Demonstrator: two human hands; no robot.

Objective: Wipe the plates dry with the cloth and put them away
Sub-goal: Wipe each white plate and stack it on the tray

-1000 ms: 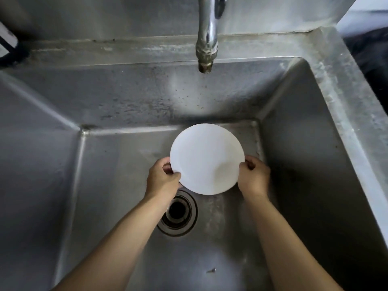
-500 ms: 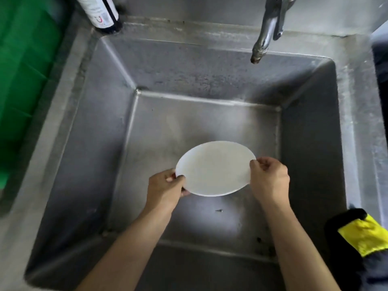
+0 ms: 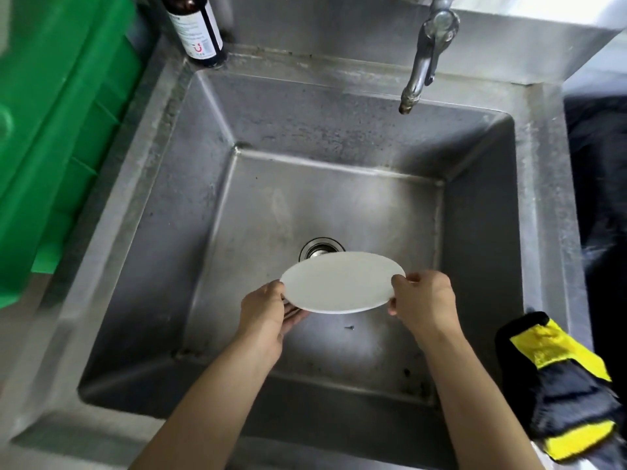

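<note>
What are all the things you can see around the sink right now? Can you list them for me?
plate: one, white, held over the sink basin near the drain
sink: one, grey steel, fills the middle
drain: one, metal, sink floor, partly behind the plate
faucet: one, silver, back edge, right of centre
bottle: one, dark brown with white label, back left corner of the rim
crate: one, green plastic, left of the sink
cloth: one, yellow and black, draped on the right rim
left hand: one, grips the plate's left edge
right hand: one, grips the plate's right edge
</note>
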